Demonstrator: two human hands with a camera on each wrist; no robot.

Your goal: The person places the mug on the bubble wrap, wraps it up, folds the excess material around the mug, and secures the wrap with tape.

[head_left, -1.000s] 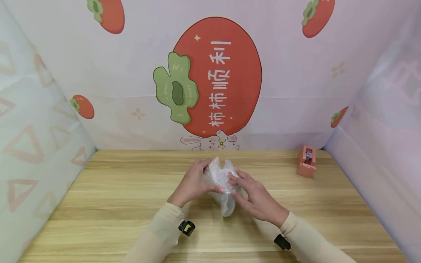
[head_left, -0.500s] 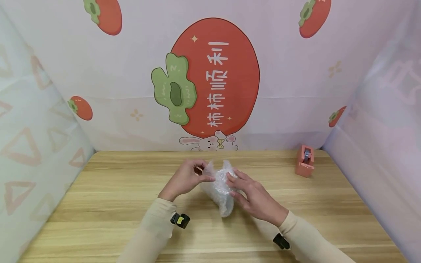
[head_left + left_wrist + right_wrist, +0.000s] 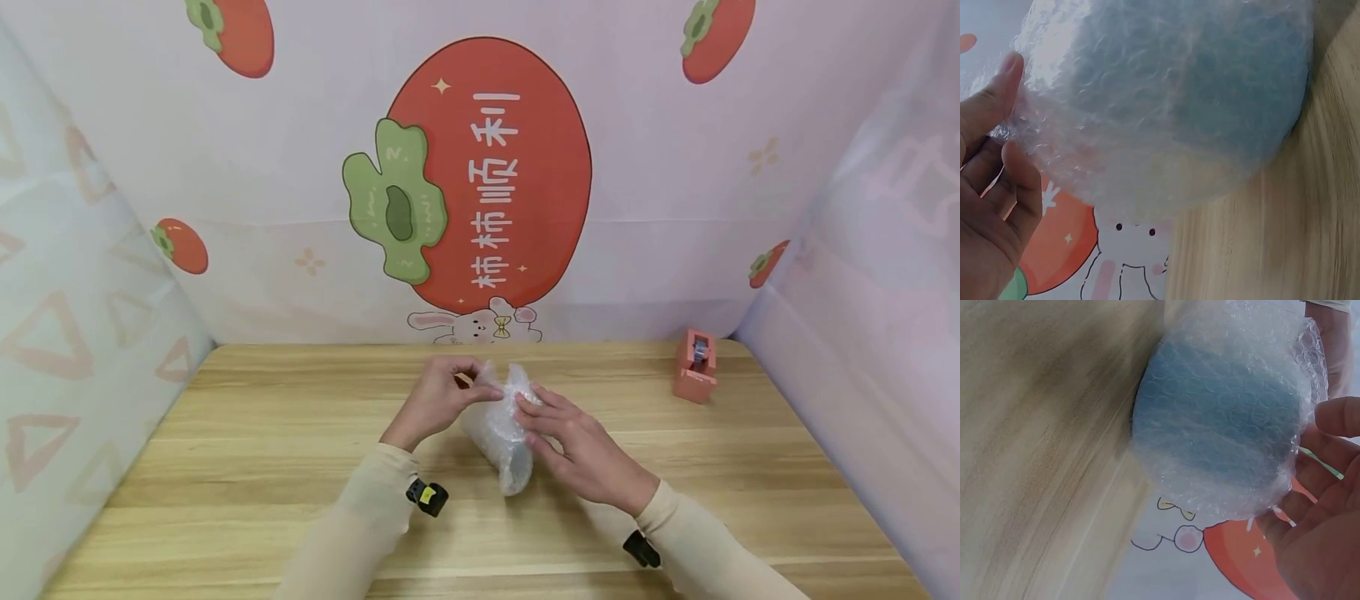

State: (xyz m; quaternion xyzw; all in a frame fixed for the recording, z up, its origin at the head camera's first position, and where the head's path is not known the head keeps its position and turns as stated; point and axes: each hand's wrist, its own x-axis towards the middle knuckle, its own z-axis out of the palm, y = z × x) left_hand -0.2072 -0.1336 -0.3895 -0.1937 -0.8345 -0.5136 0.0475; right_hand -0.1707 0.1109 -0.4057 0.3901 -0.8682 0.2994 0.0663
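Pinching the upper left edge of the bubble wrap (image 3: 493,437) between thumb and fingers, the left hand (image 3: 437,396) faces the right hand (image 3: 581,450), whose loosely spread fingers rest against its right side. Between them, the wrapped blue object (image 3: 1216,419) sits on the bench (image 3: 262,475), well apart from a tape dispenser (image 3: 694,385).

The bubble wrap (image 3: 498,435) is bumpy plastic (quite glossy), the tabletop (image 3: 300,437) wood-grained.
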